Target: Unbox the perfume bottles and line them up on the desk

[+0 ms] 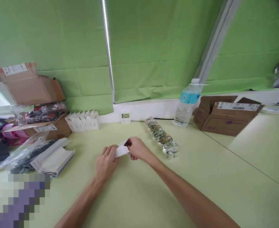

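Note:
Both my hands meet at the middle of the pale green table [201, 177] around a small white cardboard box [121, 149]. My left hand [106, 163] grips the box's near end with curled fingers. My right hand [137, 149] pinches its far end, fingers closed at the open flap. A row of clear packets with gold items [162, 138] lies just right of my right hand. Several small white boxes [83, 121] stand in a row at the back left.
A water bottle [187, 104] stands at the back, an open brown carton [225, 115] to its right. At left lie a stack of flat white box blanks [55, 156], plastic bags [25, 152] and more cartons [32, 85]. Green blinds [153, 47] hang behind.

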A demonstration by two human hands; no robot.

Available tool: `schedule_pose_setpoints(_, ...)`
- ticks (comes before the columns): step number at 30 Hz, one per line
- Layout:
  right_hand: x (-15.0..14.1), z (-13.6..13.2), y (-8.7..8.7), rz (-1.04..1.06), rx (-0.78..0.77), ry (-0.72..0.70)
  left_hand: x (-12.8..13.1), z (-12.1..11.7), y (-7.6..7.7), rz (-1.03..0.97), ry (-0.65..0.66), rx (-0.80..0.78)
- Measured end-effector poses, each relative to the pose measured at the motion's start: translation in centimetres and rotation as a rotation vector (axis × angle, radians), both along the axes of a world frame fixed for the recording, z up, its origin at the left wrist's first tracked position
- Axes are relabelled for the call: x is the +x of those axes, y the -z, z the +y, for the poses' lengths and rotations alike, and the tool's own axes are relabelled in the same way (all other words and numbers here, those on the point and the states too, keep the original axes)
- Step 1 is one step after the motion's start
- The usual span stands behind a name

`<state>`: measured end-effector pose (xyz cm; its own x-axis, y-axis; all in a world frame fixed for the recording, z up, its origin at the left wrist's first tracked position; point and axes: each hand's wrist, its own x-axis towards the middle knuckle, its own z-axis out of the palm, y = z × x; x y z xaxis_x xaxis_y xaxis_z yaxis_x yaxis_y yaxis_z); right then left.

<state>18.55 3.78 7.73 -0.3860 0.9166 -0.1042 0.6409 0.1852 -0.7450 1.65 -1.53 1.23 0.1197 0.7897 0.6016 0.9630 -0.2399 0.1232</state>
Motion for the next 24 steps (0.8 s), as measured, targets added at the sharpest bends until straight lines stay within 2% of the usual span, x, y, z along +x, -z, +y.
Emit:
schedule_pose_setpoints(3,-0.2,1.0,2.0,0.252,-0.104,-0.022,-0.4,0.2,0.1,0.003,0.010,0.029)
schedule_pose_setpoints(5,-0.3,1.4,3.0,0.323,-0.094,-0.029,-0.6,0.3,0.2,0.007,0.031,0.037)
schedule_pose_setpoints(9,-0.3,1.6,3.7,0.368,-0.016,-0.029,-0.9,0.4,0.3,0.041,0.054,0.037)
schedule_pose_setpoints(16,-0.7,1.4,4.6,0.375,-0.025,-0.019,-1.3,0.5,0.5,0.088,0.067,0.040)
schedule_pose_setpoints(24,-1.0,1.5,5.6,0.350,0.199,-0.005,-1.5,0.5,0.6,0.105,0.055,0.025)
